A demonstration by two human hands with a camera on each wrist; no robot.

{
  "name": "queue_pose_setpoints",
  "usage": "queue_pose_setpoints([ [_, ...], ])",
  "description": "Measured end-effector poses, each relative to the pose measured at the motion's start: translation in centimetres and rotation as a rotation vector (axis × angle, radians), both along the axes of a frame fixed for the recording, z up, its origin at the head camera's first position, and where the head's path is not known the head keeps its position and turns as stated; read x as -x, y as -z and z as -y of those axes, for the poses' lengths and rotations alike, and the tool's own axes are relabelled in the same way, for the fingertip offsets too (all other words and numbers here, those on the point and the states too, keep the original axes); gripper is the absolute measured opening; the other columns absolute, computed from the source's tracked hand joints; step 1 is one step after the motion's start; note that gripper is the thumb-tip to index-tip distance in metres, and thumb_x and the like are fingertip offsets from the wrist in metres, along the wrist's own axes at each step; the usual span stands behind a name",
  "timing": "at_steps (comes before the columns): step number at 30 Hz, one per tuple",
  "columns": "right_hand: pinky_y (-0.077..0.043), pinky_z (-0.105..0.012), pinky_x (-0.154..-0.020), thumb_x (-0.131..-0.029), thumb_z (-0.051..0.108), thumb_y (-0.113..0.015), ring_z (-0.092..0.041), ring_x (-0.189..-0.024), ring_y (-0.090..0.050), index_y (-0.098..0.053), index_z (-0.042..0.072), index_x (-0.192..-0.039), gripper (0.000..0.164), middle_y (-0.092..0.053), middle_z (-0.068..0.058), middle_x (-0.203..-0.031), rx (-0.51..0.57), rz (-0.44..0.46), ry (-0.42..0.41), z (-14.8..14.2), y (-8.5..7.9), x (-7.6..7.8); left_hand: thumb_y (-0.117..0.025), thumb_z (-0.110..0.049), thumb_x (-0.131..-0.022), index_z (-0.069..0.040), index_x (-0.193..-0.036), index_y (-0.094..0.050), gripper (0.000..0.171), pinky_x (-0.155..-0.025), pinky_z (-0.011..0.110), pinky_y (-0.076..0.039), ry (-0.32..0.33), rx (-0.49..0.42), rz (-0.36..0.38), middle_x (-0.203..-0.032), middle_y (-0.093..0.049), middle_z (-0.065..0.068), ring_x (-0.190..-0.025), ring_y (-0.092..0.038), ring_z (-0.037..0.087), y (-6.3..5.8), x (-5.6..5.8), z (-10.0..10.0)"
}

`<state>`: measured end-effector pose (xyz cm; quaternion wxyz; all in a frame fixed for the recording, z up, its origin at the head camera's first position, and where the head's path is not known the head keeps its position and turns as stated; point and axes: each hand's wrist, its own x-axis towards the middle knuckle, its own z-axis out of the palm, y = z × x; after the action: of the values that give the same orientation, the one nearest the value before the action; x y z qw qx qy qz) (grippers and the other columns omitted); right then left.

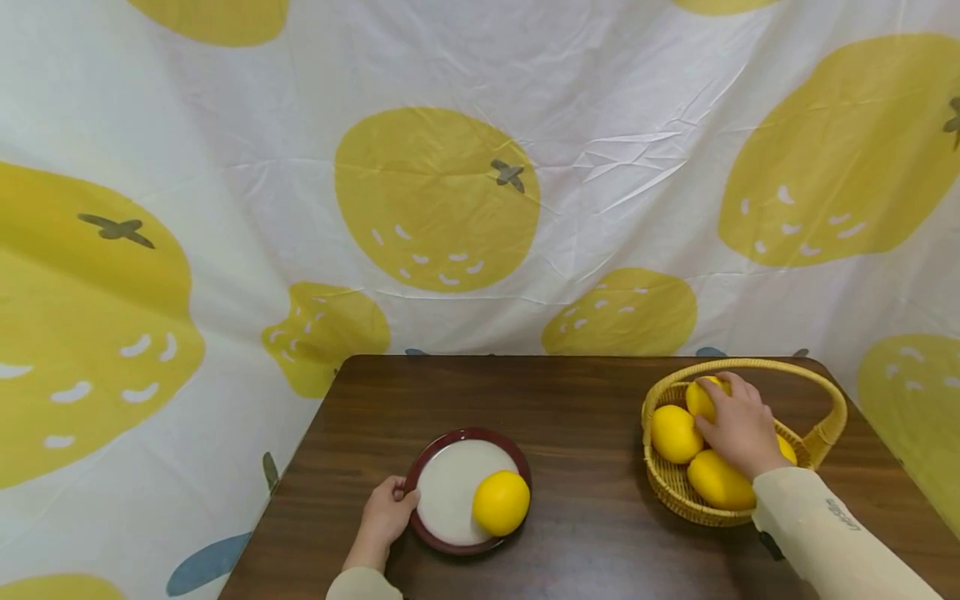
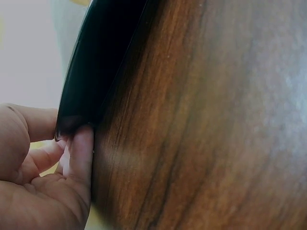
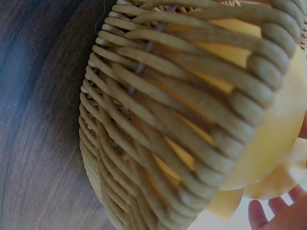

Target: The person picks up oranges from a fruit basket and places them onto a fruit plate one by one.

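Observation:
In the head view, my left hand (image 1: 385, 518) pinches the left rim of a round plate (image 1: 460, 434) with a dark red edge and pale centre. The left wrist view shows the thumb and fingers of that hand at the plate's dark rim (image 2: 98, 67). One yellow lemon (image 1: 501, 503) lies on the plate's right side. Over at the right, my right hand (image 1: 742, 427) reaches into a wicker basket (image 1: 693, 504) and grips a lemon (image 1: 701, 402) at its back. More lemons (image 1: 677, 434) sit around that hand; the palm hides part of them.
The basket's tall arched handle (image 1: 828, 417) rises behind and right of the right hand. Both plate and basket stand on a dark wooden table (image 1: 577, 433). A lemon-print cloth (image 1: 600, 208) hangs behind it.

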<state>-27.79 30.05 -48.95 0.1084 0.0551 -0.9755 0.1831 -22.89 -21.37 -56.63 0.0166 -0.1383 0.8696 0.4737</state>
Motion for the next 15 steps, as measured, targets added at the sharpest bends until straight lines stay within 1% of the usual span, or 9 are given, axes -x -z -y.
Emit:
queue_pose_setpoints([
  [6,-0.029,-0.078,-0.096,-0.095,0.019,-0.062,-0.061,-0.131,-0.028,-0.038,0.002,-0.15,0.063,-0.025,-0.036,-0.151,0.061,0.077,0.005,-0.28,-0.13,0.24,-0.064,-0.011,-0.095,0.006,-0.111,-0.063,0.023,-0.081,0.043,-0.049,0.003,0.005,0.004,-0.097,-0.067,0.017,-0.09,-0.062,0.027,-0.11,-0.03,0.05],
  [11,-0.029,-0.08,-0.095,-0.096,0.02,-0.063,-0.063,-0.131,-0.028,-0.032,0.004,-0.155,0.069,-0.021,-0.037,-0.153,0.083,0.136,0.007,-0.57,-0.26,0.42,-0.064,-0.011,-0.095,0.006,-0.112,-0.063,0.024,-0.08,0.042,-0.049,0.006,0.0,0.014,-0.097,-0.067,0.017,-0.09,-0.062,0.026,-0.22,-0.02,0.01],
  [15,-0.031,-0.078,-0.096,-0.096,0.019,-0.063,-0.066,-0.13,-0.027,-0.027,0.003,-0.157,0.073,-0.016,-0.039,-0.154,0.114,0.183,-0.003,-0.71,-0.44,0.63,-0.064,-0.011,-0.095,0.006,-0.113,-0.063,0.024,-0.081,0.043,-0.05,0.006,0.001,0.016,-0.098,-0.068,0.017,-0.09,-0.062,0.026,-0.19,0.01,0.02],
])
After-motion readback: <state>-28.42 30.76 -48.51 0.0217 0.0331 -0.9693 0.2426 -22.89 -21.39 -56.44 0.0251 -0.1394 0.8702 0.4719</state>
